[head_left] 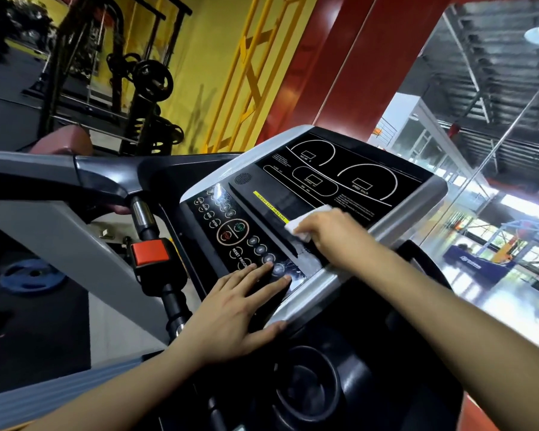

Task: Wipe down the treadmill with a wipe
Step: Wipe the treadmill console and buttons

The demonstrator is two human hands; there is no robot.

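Observation:
The treadmill console [349, 169] fills the middle of the head view, a black display panel in a silver frame, with a button panel [231, 231] below it. A white wipe [305, 220] lies against the ledge under the display, and my right hand [330, 234] holds it there, fingers curled over it. My left hand [240, 303] lies flat with straight fingers on the lower end of the button panel, thumb on the silver rim.
A grey handrail [59, 178] runs off to the left, with a red safety clip [150, 251] on the black post beneath it. A round cup holder [308, 396] sits low in the console. Weight racks stand at the back left; a glass wall is at the right.

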